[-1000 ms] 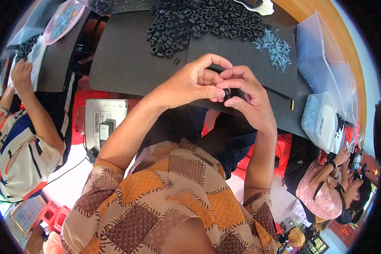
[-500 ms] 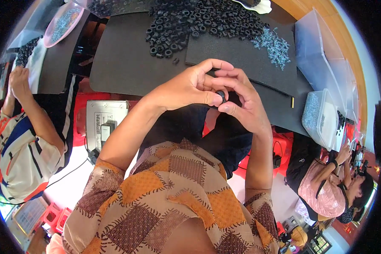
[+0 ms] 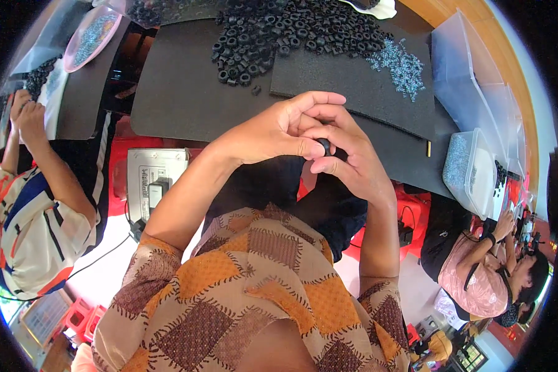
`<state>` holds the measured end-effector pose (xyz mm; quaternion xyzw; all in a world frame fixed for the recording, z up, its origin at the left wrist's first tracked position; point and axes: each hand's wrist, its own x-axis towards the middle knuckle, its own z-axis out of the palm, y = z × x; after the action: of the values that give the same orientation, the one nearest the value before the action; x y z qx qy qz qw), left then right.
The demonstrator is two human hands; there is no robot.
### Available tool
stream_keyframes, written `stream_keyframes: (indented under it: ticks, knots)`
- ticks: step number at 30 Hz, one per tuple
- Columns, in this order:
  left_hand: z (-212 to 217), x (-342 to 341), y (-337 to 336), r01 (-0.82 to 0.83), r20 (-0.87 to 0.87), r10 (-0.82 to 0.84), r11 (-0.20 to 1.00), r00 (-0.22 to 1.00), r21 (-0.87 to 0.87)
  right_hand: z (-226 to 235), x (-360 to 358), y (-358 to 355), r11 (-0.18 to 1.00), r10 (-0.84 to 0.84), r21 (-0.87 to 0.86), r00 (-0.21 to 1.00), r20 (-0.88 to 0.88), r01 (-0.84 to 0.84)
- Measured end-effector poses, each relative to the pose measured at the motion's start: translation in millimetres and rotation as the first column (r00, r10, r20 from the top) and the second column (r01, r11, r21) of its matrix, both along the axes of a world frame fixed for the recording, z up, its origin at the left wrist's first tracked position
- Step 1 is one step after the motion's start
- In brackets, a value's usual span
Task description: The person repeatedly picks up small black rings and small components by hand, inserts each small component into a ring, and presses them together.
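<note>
Fingers of the left hand (image 3: 270,129) pinch a half-hidden black piece (image 3: 323,147) short of the mat (image 3: 328,77); right hand (image 3: 356,158) curls narrowly, contact unclear; tabletop (image 3: 189,80) extends beyond mat's left edge.

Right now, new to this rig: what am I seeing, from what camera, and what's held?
No machine here, just a person's bare hands. A wide fisheye camera worn on the head looks down at them, so straight edges bend near the rim. The left hand pinches a small black part; the right hand curls around it, though its contact is hard to tell. Beyond, the dark table bears a heap of black rings, a dark board and small clear bluish pieces.
</note>
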<state>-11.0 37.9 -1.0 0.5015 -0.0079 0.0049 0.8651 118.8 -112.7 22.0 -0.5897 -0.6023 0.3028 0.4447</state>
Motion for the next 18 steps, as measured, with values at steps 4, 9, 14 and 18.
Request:
stream_keyframes:
  ticks: [4,9,14,18]
  knots:
    - [8,-13,11,-0.011,-0.13,0.023,0.995,0.991,0.096,1,1,-1,0.984,-0.163,0.12,0.93,0.329,0.13]
    - [24,-23,3,-0.095,-0.125,0.175,0.874,0.977,0.477,7,-10,-1,0.978,-0.178,-0.036,0.91,0.374,0.206]
    - [20,-20,-5,-0.095,-0.032,0.14,0.806,0.99,0.584,-4,-15,1,0.979,-0.193,0.003,0.914,0.356,0.205]
    - [10,-20,-12,-0.165,0.05,0.174,0.741,0.983,0.651,-8,-14,0,0.98,-0.189,-0.016,0.947,0.26,0.2]
